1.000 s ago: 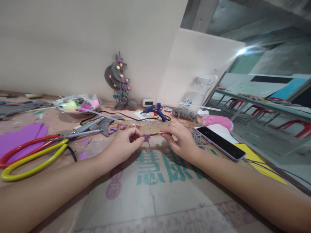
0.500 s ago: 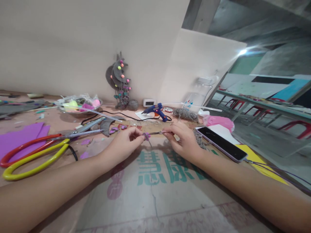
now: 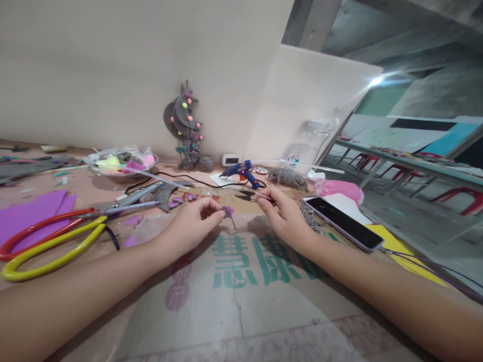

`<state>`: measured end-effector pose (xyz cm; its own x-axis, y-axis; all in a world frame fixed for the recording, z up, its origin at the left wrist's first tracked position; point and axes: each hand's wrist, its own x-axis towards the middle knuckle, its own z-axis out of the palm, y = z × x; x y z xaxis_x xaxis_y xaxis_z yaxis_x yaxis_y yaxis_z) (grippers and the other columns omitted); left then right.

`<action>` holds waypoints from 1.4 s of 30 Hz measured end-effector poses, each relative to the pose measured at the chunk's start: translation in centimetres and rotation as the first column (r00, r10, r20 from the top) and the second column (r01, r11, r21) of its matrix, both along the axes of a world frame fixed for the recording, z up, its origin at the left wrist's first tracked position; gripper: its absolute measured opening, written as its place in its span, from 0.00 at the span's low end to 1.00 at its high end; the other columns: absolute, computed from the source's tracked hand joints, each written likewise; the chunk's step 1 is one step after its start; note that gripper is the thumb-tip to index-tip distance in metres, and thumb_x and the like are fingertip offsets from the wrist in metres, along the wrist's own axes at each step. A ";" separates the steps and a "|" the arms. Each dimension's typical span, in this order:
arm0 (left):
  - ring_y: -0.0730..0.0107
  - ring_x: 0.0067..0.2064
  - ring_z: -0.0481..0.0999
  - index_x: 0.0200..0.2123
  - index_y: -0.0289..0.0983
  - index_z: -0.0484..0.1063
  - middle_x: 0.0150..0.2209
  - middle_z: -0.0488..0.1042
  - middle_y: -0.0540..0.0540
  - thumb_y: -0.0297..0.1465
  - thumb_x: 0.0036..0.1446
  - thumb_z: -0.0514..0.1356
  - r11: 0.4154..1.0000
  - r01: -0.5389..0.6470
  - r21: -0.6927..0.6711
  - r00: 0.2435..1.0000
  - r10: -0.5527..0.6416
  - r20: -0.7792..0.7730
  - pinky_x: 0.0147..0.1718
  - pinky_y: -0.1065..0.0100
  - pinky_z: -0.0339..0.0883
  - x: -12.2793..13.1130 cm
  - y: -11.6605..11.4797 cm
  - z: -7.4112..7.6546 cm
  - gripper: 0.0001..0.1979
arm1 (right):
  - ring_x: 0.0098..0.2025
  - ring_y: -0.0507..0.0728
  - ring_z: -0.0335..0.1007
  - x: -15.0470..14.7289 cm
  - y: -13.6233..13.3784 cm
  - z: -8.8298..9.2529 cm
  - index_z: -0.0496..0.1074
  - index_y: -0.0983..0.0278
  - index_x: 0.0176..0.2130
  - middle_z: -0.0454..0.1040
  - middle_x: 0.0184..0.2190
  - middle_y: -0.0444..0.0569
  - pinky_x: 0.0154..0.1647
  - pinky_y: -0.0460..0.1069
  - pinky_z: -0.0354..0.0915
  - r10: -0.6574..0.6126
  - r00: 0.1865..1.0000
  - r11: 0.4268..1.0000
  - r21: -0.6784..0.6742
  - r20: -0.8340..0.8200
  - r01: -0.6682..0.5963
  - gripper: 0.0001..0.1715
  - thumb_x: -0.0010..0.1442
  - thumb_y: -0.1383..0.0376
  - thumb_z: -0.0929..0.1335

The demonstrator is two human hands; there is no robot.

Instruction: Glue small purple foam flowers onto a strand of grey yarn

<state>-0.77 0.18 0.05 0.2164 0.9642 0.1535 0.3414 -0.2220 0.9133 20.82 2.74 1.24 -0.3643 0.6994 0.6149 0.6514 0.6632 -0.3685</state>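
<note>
Between the thumb and fingers of my left hand is a small purple and grey felt piece, with a short grey yarn end hanging from it. My right hand is closed around small snips; their dark, pointed blades face left, apart from the felt piece, and the fingers cover the handle. A long strand of grey yarn lies on the printed board under my hands. Beyond my left hand are purple and grey felt pieces and a curved grey felt shape.
Large scissors with red and yellow handles lie left beside purple sheets. A blue glue gun stands at the back, near grey yarn and a clear bottle. A phone lies right. A decorated felt moon leans on the wall.
My right hand has drawn the snips up and slightly away from the felt piece, and their blades look wider apart. My left hand has hardly moved.
</note>
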 end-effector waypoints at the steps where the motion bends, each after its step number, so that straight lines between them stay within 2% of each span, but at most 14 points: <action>1: 0.75 0.21 0.64 0.31 0.37 0.67 0.21 0.67 0.54 0.37 0.55 0.56 1.000 0.006 0.002 1.000 -0.006 -0.002 0.21 0.73 0.57 0.0 0.0 0.1 0.09 | 0.37 0.55 0.69 0.0 0.3 -0.1 0.66 0.65 0.40 0.73 0.35 0.51 0.38 0.50 0.64 -0.009 1.000 1.000 -0.025 0.017 0.009 0.09 0.63 0.65 0.60; 5: 0.75 0.21 0.64 0.30 0.37 0.67 0.21 0.67 0.54 0.36 0.55 0.56 1.000 0.016 0.020 0.999 -0.015 -0.039 0.22 0.72 0.57 0.1 -0.2 0.3 0.08 | 0.48 0.59 0.67 0.2 1.3 -0.8 0.61 0.67 0.54 0.70 0.48 0.57 0.48 0.55 0.63 0.018 0.993 0.994 -0.111 0.119 -0.005 0.21 0.62 0.70 0.59; 7: 0.75 0.21 0.64 0.30 0.36 0.68 0.21 0.67 0.53 0.36 0.55 0.56 0.999 0.016 0.027 0.999 -0.015 -0.047 0.22 0.72 0.58 0.1 -0.3 0.3 0.09 | 0.51 0.60 0.65 0.0 1.2 -0.7 0.63 0.66 0.54 0.69 0.50 0.57 0.52 0.58 0.61 0.049 0.992 0.994 -0.103 0.112 -0.037 0.21 0.61 0.68 0.62; 10: 0.75 0.21 0.64 0.31 0.36 0.68 0.21 0.68 0.53 0.37 0.56 0.56 0.999 0.035 0.038 0.999 -0.034 -0.024 0.22 0.73 0.58 0.1 -0.3 0.3 0.09 | 0.50 0.59 0.66 -0.8 0.0 0.3 0.69 0.64 0.48 0.71 0.47 0.54 0.53 0.57 0.60 0.069 0.997 0.984 -0.162 -0.025 -0.072 0.17 0.59 0.63 0.64; 12: 0.76 0.21 0.64 0.32 0.36 0.68 0.22 0.68 0.53 0.37 0.56 0.55 0.997 0.053 0.049 0.999 -0.052 -0.009 0.21 0.73 0.58 0.0 -0.3 0.2 0.10 | 0.46 0.56 0.69 -1.7 -1.0 1.0 0.71 0.64 0.45 0.73 0.44 0.52 0.48 0.54 0.64 0.071 0.986 0.926 -0.357 -0.153 -0.122 0.14 0.60 0.62 0.64; 15: 0.77 0.21 0.63 0.33 0.37 0.67 0.24 0.68 0.53 0.38 0.57 0.55 0.995 0.064 0.075 0.998 -0.065 0.010 0.20 0.74 0.57 -0.1 -0.3 0.0 0.10 | 0.34 0.51 0.70 -2.8 -2.1 1.1 0.71 0.66 0.43 0.74 0.37 0.50 0.36 0.48 0.66 0.067 0.933 0.759 -0.590 -0.353 -0.277 0.14 0.60 0.60 0.64; 17: 0.77 0.21 0.64 0.33 0.37 0.67 0.26 0.69 0.52 0.37 0.57 0.55 0.994 0.061 0.092 0.998 -0.062 0.015 0.20 0.75 0.57 -0.1 -0.3 0.0 0.10 | 0.27 0.47 0.67 -3.3 -2.3 0.6 0.70 0.67 0.40 0.73 0.32 0.47 0.29 0.44 0.64 0.057 0.888 0.678 -0.636 -0.456 -0.370 0.14 0.59 0.59 0.64; 21: 0.77 0.23 0.65 0.33 0.36 0.68 0.29 0.71 0.51 0.35 0.58 0.54 0.992 0.072 0.103 0.997 -0.070 -0.022 0.21 0.75 0.57 0.1 -0.6 0.3 0.09 | 0.19 0.44 0.62 -3.5 -2.3 -0.3 0.69 0.65 0.38 0.72 0.29 0.43 0.18 0.41 0.58 0.027 0.830 0.603 -0.653 -0.557 -0.458 0.14 0.58 0.58 0.65; 25: 0.75 0.26 0.67 0.31 0.35 0.70 0.28 0.72 0.50 0.33 0.56 0.54 0.984 0.102 0.149 0.989 -0.083 -0.123 0.24 0.73 0.59 0.5 -1.0 0.8 0.08 | 0.15 0.47 0.64 -3.5 -2.5 -0.5 0.66 0.63 0.41 0.68 0.20 0.38 0.13 0.41 0.58 -0.014 0.802 0.510 -0.695 -0.597 -0.507 0.14 0.58 0.57 0.65; 30: 0.71 0.28 0.68 0.27 0.35 0.68 0.26 0.71 0.50 0.33 0.54 0.56 0.973 0.139 0.184 0.956 -0.083 -0.283 0.27 0.71 0.59 0.6 -1.2 0.7 0.08 | 0.14 0.46 0.63 -3.4 -2.6 -0.3 0.65 0.64 0.39 0.66 0.17 0.37 0.13 0.40 0.60 -0.020 0.827 0.516 -0.714 -0.561 -0.473 0.13 0.58 0.57 0.65; 32: 0.71 0.29 0.69 0.28 0.35 0.68 0.27 0.71 0.49 0.33 0.55 0.55 0.967 0.157 0.202 0.957 -0.098 -0.273 0.28 0.71 0.60 0.6 -1.2 0.7 0.08 | 0.13 0.46 0.62 -3.5 -2.8 0.0 0.65 0.64 0.38 0.66 0.15 0.37 0.12 0.40 0.58 -0.008 0.833 0.515 -0.717 -0.553 -0.471 0.14 0.59 0.56 0.64; 35: 0.72 0.29 0.69 0.28 0.35 0.68 0.27 0.72 0.50 0.31 0.57 0.53 0.959 0.166 0.229 0.970 -0.116 -0.214 0.28 0.72 0.60 0.5 -1.1 0.6 0.08 | 0.11 0.45 0.60 -3.6 -3.2 0.3 0.65 0.64 0.38 0.66 0.15 0.37 0.10 0.39 0.55 -0.002 0.824 0.480 -0.724 -0.566 -0.496 0.14 0.60 0.55 0.63; 39: 0.74 0.28 0.67 0.27 0.35 0.68 0.26 0.71 0.51 0.31 0.58 0.53 0.951 0.166 0.261 0.976 -0.121 -0.182 0.27 0.73 0.59 0.4 -1.1 0.6 0.10 | 0.13 0.44 0.59 -3.6 -3.2 0.3 0.65 0.64 0.39 0.72 0.23 0.41 0.10 0.40 0.53 -0.013 0.784 0.418 -0.716 -0.621 -0.560 0.14 0.59 0.55 0.64; 42: 0.74 0.27 0.66 0.27 0.35 0.68 0.25 0.70 0.51 0.32 0.57 0.54 0.949 0.140 0.283 0.978 -0.087 -0.191 0.26 0.73 0.58 0.4 -1.0 0.5 0.09 | 0.13 0.43 0.54 -3.6 -3.1 0.0 0.66 0.65 0.37 0.68 0.19 0.40 0.12 0.40 0.49 -0.049 0.751 0.417 -0.697 -0.658 -0.584 0.15 0.58 0.55 0.65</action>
